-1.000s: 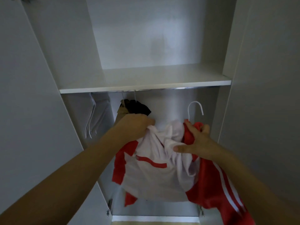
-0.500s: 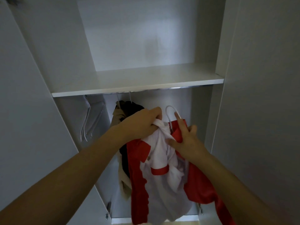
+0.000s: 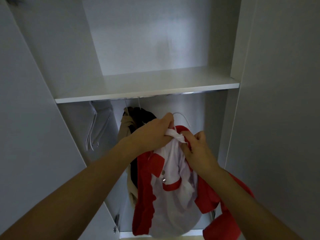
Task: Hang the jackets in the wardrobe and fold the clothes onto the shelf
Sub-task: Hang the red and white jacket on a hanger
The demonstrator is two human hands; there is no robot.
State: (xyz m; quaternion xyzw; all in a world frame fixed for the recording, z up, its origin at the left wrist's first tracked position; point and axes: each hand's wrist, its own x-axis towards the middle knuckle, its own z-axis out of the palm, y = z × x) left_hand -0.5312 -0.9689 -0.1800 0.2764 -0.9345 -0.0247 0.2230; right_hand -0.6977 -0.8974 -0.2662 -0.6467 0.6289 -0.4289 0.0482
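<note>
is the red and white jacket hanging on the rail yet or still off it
Off it. The hanger hook sits below the rail, catching nothing; left hand and right hand grip the red and white jacket at its collar.

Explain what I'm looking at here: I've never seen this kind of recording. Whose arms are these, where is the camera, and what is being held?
There is no machine: a person wears one wide-angle camera on the head, looking into an open wardrobe. The two bare arms are the person's own. The left hand grips the bunched white collar of a red-and-white jacket, right by the hook of a white hanger. The right hand pinches the collar's other side. The hanger's hook is below the rail, not on it yet. Behind, a black garment and a beige garment already hang. Spare hangers hang at the left. The shelf above shows no folded clothes.
</note>
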